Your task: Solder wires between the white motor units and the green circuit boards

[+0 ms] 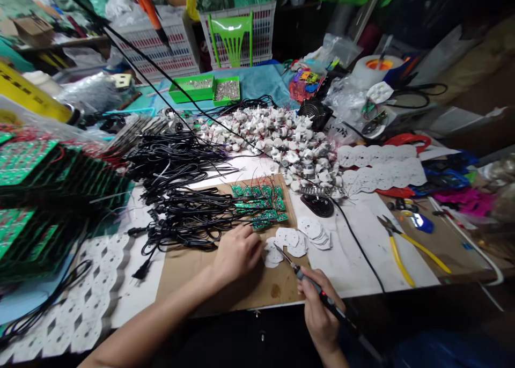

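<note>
My right hand (318, 308) is closed round a black soldering iron (311, 286); its tip touches a small white round board (273, 254) on a brown cardboard sheet (193, 271). My left hand (237, 252) rests on the cardboard with its fingers curled against that board's left edge. More white round boards (311, 232) lie just right of the tip. Small green circuit boards (261, 203) with black wires (181, 201) sit beyond my left hand.
A heap of white parts (281, 140) lies at mid-table. Yellow-handled pliers (398, 244) lie to the right. Stacks of green boards (36, 196) fill the left. White punched sheets (382, 167), green trays (205, 89), a small fan (316, 113) and crates stand behind.
</note>
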### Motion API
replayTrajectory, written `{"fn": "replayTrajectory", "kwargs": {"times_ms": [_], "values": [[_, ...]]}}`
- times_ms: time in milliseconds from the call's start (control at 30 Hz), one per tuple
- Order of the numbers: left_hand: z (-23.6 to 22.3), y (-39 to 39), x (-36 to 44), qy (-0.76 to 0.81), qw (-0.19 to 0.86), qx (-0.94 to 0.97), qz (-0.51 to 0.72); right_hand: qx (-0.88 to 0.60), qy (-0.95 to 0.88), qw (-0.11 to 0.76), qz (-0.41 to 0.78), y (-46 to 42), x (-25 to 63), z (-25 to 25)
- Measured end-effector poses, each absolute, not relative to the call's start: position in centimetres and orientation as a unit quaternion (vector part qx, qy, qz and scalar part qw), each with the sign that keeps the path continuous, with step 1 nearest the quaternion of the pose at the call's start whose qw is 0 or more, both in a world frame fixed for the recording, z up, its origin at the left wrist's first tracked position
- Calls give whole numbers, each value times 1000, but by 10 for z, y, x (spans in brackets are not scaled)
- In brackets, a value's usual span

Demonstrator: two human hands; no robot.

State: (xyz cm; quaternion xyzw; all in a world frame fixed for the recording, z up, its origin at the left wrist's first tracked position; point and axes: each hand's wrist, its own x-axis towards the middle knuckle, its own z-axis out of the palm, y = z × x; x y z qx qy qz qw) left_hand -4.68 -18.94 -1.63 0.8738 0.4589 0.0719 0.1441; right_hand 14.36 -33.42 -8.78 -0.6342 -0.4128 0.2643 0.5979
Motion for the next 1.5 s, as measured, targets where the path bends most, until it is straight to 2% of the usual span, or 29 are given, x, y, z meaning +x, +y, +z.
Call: {"fn": "replayTrajectory", "kwargs": {"times_ms": [100, 267, 433, 600, 700, 767, 900, 1000, 1133, 1367, 1500], "values": [[-5, -147, -48, 470, 132, 863, 128, -634, -399, 605, 268, -335, 142, -89], [15, -32, -16, 499, 121, 842, 167, -635, -390, 614, 260, -334, 141, -90], [22, 51, 32, 539, 56, 831, 126, -631, -380, 623, 263, -336, 141, -95], [18, 73, 43, 547, 67, 831, 73, -643, -366, 616, 270, -339, 140, -97], [23, 64, 29, 540, 89, 824, 147, -641, -367, 615, 278, -340, 140, -100], [28, 49, 13, 525, 149, 808, 223, -637, -366, 617, 283, -339, 140, -103], [32, -8, -28, 466, 437, 707, 304, -632, -358, 625, 286, -337, 140, -106], [24, -65, -57, 447, 546, 647, 288, -627, -356, 627, 294, -336, 141, -104], [8, -126, -81, 430, 548, 666, 268, -628, -357, 625, 297, -333, 142, -98], [2, -168, -101, 412, 399, 773, 273, -616, -341, 635, 317, -330, 142, -93], [8, -174, -110, 429, 465, 705, 321, -622, -332, 632, 322, -330, 142, -93]]}}
